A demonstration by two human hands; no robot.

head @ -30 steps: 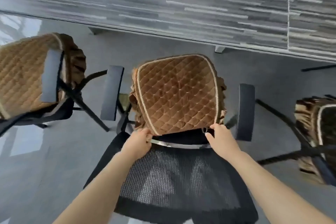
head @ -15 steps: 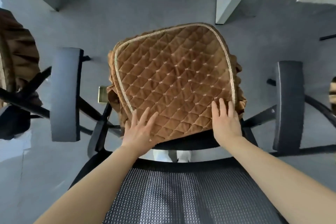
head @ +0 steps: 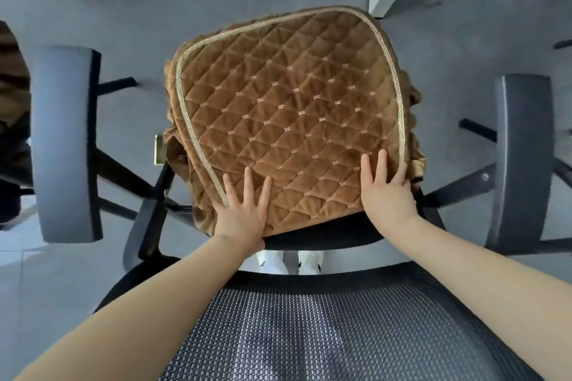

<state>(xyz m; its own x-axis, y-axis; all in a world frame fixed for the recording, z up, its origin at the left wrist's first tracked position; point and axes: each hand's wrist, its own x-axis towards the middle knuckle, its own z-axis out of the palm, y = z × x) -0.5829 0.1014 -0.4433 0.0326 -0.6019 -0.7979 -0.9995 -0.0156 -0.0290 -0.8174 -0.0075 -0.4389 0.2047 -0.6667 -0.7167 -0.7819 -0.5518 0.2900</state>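
Hiding most of the seat (head: pixel 325 235), the cushion (head: pixel 288 108) bears both hands (head: pixel 244 213) (head: pixel 387 195)

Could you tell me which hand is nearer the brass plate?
Left. The left hand rests on the cushion just right of the brass plate; the right hand rests across the cushion, farther off.

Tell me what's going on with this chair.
A person leans over the chair's mesh backrest and presses both hands on the brown quilted cushion lying on the seat. The left hand and right hand lie flat, fingers straight, near its near edge. Neither hand curls round it.
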